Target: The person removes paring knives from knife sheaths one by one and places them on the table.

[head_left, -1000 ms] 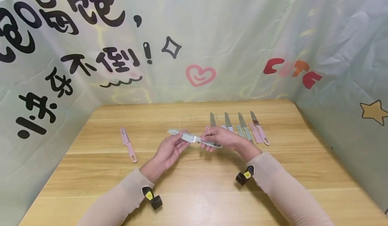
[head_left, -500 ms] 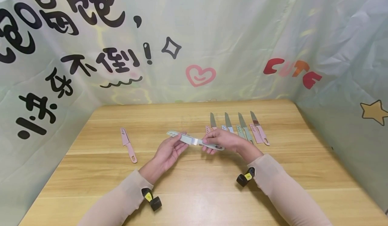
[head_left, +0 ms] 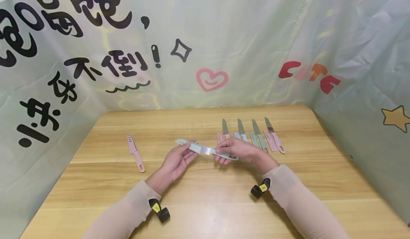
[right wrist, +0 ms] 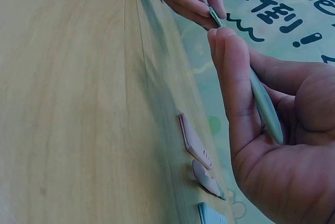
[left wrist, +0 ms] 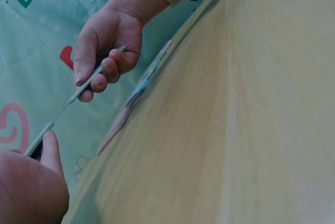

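Above the middle of the table, my left hand pinches a pale green knife sheath between thumb and fingers. My right hand grips the pale green handle of a knife. A stretch of bright blade shows between sheath and handle, while its tip is hidden inside the sheath. In the left wrist view the knife handle and the sheath line up, joined by the thin blade. The right wrist view shows the handle lying across my right fingers.
A pink sheathed knife lies at the left. On the right, several bare knives lie in a row, each beside its sheath; a pink knife is the outermost. My right hand partly covers the nearest ones. Printed fabric encloses the wooden table.
My right hand has drawn the knife handle slightly to the right, and more blade shows outside the sheath. My left hand has shifted slightly left with the sheath.
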### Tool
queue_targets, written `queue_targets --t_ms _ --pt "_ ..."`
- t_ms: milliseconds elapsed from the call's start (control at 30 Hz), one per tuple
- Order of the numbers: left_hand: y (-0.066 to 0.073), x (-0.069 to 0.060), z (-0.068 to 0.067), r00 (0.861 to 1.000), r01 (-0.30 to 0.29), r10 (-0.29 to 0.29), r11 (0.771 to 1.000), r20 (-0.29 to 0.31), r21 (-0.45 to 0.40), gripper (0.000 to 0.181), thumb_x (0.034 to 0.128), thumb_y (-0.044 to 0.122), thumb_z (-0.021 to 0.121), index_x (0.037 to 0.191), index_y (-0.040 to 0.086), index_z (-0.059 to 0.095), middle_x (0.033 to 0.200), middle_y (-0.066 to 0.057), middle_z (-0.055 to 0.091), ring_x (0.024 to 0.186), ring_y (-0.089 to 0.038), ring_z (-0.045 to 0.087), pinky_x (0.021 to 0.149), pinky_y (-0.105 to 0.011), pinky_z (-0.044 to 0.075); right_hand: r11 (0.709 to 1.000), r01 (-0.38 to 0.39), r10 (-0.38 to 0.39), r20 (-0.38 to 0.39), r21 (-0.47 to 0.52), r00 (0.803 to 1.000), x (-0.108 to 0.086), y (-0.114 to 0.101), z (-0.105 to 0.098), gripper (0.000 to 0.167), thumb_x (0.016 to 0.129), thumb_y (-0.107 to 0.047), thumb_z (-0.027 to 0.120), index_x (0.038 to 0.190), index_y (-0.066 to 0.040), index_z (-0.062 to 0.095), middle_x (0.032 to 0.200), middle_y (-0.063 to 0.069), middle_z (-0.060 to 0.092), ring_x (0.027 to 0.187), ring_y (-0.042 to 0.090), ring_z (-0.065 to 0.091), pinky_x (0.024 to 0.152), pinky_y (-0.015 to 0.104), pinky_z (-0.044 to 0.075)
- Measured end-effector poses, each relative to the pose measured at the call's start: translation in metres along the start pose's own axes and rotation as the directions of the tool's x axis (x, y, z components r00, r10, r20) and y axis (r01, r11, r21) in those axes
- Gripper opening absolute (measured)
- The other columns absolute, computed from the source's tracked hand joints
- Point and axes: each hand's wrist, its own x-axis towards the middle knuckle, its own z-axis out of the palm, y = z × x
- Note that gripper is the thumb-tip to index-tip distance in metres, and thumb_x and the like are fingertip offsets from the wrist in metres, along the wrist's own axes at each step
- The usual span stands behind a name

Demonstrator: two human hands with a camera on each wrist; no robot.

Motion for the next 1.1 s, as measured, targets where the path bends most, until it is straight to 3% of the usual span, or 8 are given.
queue_targets --t_ms 767,1100 --pt "0.005 0.002 -0.005 1.000 -0.006 0.006 1.000 -0.015 -0.018 0.036 0.1029 0.010 0.048 0.133 -0.009 0.045 0.120 -0.024 0.060 0.110 -0.030 0.063 0.100 -0.035 0.051 0.999 -0.022 0.022 0.021 -0.025 1.000 -0.006 0.001 -0.008 0.025 0.102 -0.012 0.052 0.109 0.010 0.062 0.095 0.017 0.069 0.077 0.021 0.067 0.073 0.034 0.061" --pt "0.008 0.003 -0.005 1.000 -0.016 0.016 1.000 -0.013 -0.003 0.037 0.1039 0.012 0.046 0.136 -0.008 0.044 0.120 -0.022 0.061 0.110 -0.027 0.063 0.100 -0.034 0.051 0.999 -0.022 0.024 0.039 -0.037 0.999 -0.008 -0.001 -0.011 0.031 0.102 -0.012 0.051 0.114 0.016 0.058 0.095 0.017 0.069 0.078 0.021 0.067 0.075 0.036 0.061"
